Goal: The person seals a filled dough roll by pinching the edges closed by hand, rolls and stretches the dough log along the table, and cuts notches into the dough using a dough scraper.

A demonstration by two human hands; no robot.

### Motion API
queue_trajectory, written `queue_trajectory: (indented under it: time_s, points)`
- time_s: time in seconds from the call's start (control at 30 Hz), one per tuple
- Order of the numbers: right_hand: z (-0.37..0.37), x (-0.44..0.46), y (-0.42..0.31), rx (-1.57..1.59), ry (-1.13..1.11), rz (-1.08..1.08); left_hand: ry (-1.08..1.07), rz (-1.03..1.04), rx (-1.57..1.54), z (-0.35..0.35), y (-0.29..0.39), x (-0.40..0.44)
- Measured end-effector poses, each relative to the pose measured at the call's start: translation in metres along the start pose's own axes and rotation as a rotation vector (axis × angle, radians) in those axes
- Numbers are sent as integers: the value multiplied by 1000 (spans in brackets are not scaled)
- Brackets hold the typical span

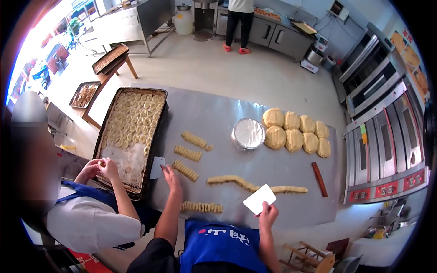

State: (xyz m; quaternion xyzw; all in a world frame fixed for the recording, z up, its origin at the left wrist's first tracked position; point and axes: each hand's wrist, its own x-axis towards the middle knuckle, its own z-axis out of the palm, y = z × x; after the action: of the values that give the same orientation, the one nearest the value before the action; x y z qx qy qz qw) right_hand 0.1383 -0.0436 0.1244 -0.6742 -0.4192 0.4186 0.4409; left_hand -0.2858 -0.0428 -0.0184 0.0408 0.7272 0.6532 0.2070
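Observation:
My right hand [267, 214] is closed on a white dough scraper [259, 199], raised just in front of a long rope of dough [232, 179] and hiding part of it. My left hand [171, 178] grips a second, pale scraper [157, 168] by its edge, beside the right rim of a large baking tray [150, 157]. Close to that hand lie short dough rolls cut into slices: the nearest sliced roll [185, 170], a middle one [188, 153] and a far one [196, 140]. Another sliced roll [201, 207] sits near the table's front edge, between my arms.
A co-worker's hands [102, 168] hold a small piece over the tray, which carries rows of dough slices. On the steel table [218, 113] are a foil-topped round container [249, 133], several dough balls [293, 140] and a reddish-brown stick [319, 179]. Ovens [387, 145] stand right.

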Motion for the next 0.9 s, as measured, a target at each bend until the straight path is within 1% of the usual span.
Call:
queue_trajectory:
  time_s: [0.03, 0.07, 0.1, 0.13, 0.2, 0.23, 0.3, 0.33, 0.37, 0.43, 0.47, 0.53, 0.67, 0.73, 0.83, 0.9]
  points:
    - [-2, 2, 5, -20, -1, -18, -11, -1, 14, -3, 18, -17]
    - [-6, 2, 11, -41, -2, -33, -100, 71, 108, -8, 38, -37]
    - [-7, 4, 15, -39, 7, -17, -190, 145, 200, -9, 47, -52]
    - [-7, 7, 16, -13, 31, -20, -200, 145, 213, -7, 45, -63]
    - [-12, 9, 14, 11, 49, -8, -459, 318, 313, -16, 37, -92]
    - [-15, 8, 14, 7, 59, 10, -473, 309, 326, -23, 38, -102]
    - [-20, 8, 11, 23, 101, 2, -507, 358, 384, -31, 37, -115]
    - [-23, 6, 7, 39, 110, 17, -460, 296, 350, -36, 23, -115]
    - [-26, 6, 12, 37, 116, 21, -466, 294, 353, -44, 17, -116]
    - [-31, 7, 21, 60, 120, 69, -400, 158, 256, -54, 9, -119]
    - [-34, 7, 26, 61, 124, 67, -404, 159, 254, -57, 5, -117]
    - [-33, 3, 28, 85, 133, 138, -426, 177, 258, -62, 1, -113]
    - [-27, -3, 31, 135, 160, 154, -475, 196, 203, -55, 3, -114]
    - [-28, -6, 32, 93, 99, 110, -506, 186, 179, -48, 8, -118]
    - [-31, -11, 28, 80, 116, 67, -570, 172, 175, -40, 15, -122]
    - [-36, -8, 35, 62, 116, 79, -601, 166, 199, -35, 19, -126]
